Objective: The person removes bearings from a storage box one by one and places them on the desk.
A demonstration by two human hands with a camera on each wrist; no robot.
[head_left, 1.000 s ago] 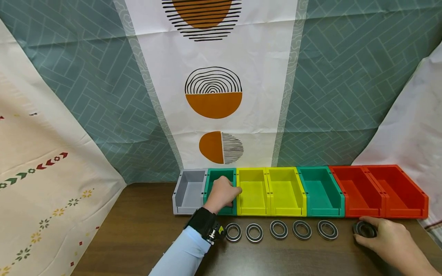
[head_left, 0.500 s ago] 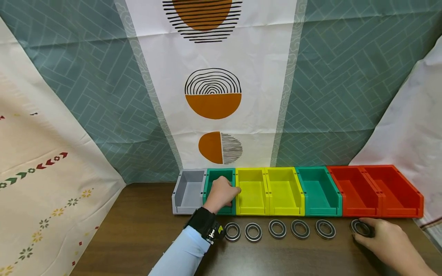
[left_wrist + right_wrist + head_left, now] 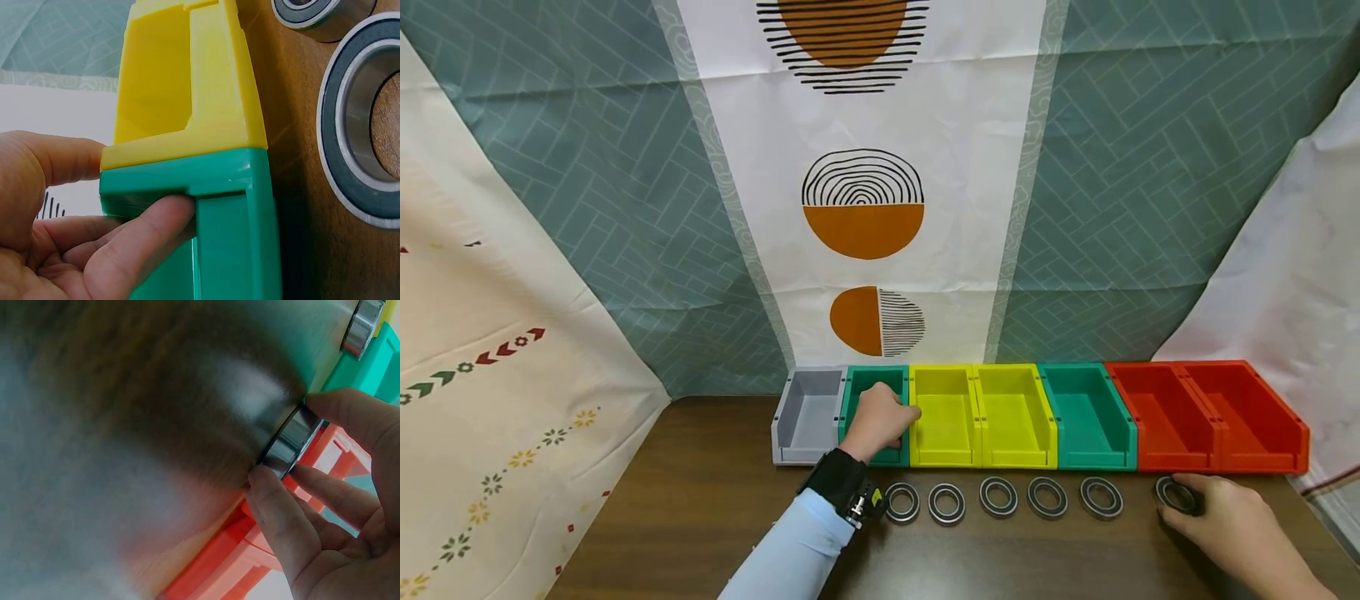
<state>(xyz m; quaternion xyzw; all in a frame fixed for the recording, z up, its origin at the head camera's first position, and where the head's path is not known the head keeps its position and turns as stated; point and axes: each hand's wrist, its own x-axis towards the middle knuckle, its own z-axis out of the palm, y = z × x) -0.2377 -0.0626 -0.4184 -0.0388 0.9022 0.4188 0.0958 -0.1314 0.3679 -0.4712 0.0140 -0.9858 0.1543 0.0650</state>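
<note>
My left hand [image 3: 880,419] pinches the side walls where the green bin [image 3: 234,247] and the yellow bin [image 3: 225,81] meet. Its thumb lies on the yellow side and its fingers reach into the green one. At the right end of a row of ball bearings, my right hand [image 3: 1228,515] grips a bearing [image 3: 1174,497] by its rim, between thumb and fingers, on the table. The right wrist view shows the steel outer edge of this bearing [image 3: 289,442] between the fingertips. Several other bearings, such as this bearing [image 3: 1101,497], lie flat in front of the bins.
The joined row runs from a grey bin [image 3: 811,417] on the left through green and yellow to a red bin [image 3: 1255,417] on the right. A patterned cloth [image 3: 865,250] hangs behind. Brown table [image 3: 700,500] extends in front and to the left.
The head view has shifted slightly, so the bins and bearings appear a little further left. Both hands keep their holds, and a little more of the gripped bearing's face shows.
</note>
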